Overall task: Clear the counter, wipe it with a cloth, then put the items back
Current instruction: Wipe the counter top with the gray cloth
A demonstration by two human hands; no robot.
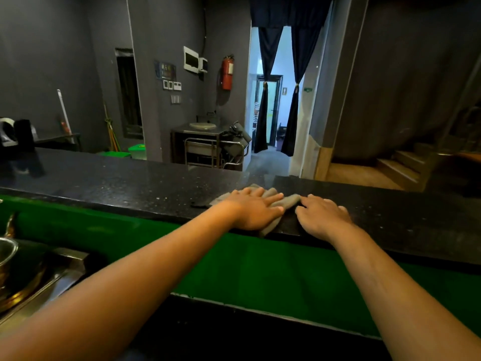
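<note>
Both arms reach forward over a green band to the dark speckled counter (130, 178). The left hand (253, 212) lies flat on a grey cloth (283, 201), palm down, fingers straight and pointing to the right, pressing the fabric against the stone. The cloth is bunched in folds beneath and beyond that hand, and one end of it droops over the near edge of the counter just below the left hand's knuckles. The right hand (322, 217) rests on the counter just beside the cloth, fingers bent at the knuckles with the tips down on the stone right at the cloth's right end (whether they pinch the fabric or only touch it cannot be told).

Far to the left of the hands, at the counter's end, stand dark objects too dim to name. Below the left forearm sits a metal sink (52, 277) with a brassy pot (6, 256) at its edge. Beyond the hands, across the room, a red fire extinguisher (227, 72) hangs on the grey wall.
</note>
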